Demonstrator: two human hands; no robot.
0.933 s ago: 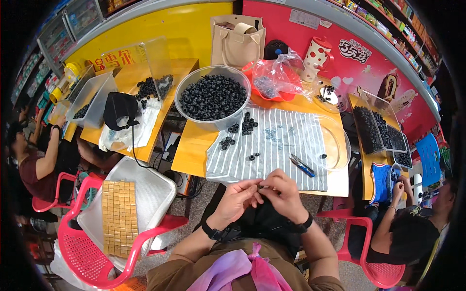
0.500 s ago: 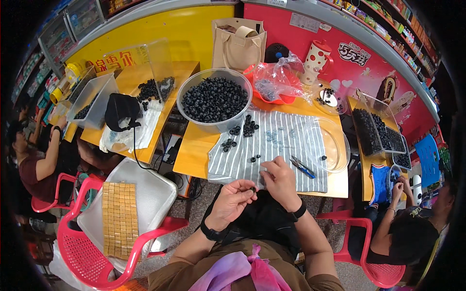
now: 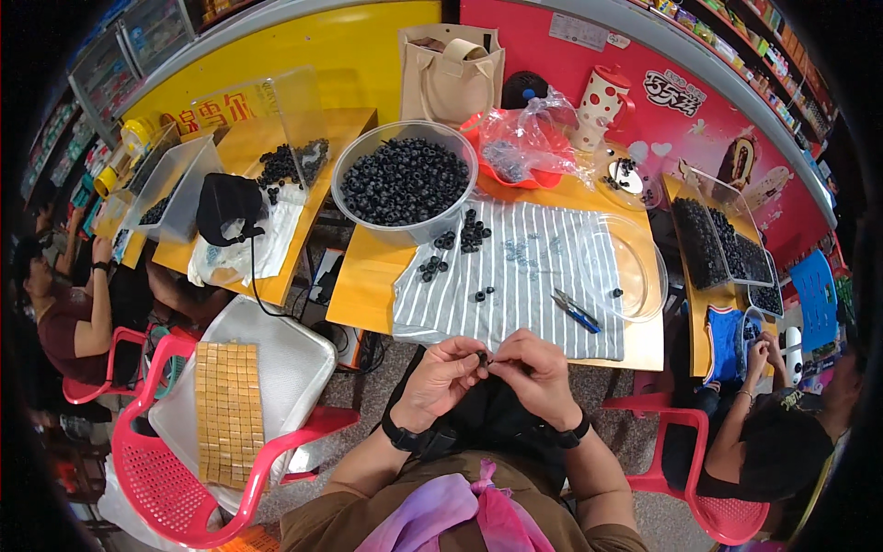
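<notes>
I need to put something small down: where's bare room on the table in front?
Yellow wooden tabletop: left of the grey striped cloth, below the round clear plastic tub. Cloth: between two small black rings and blue-handled pliers. Crowded: the back, with tub and red plastic bowl.

From here the small black ring-shaped pieces (image 3: 403,184) look matt, rubber or plastic; the wide round translucent tub (image 3: 428,235) is smooth plastic. The grey-and-white striped cloth (image 3: 506,317) lies dull and creased, the yellow-brown rectangular tabletop (image 3: 361,299) has a smooth wood-grain look, and the bright pink perforated armchair (image 3: 170,474) shines like glossy plastic.
</notes>
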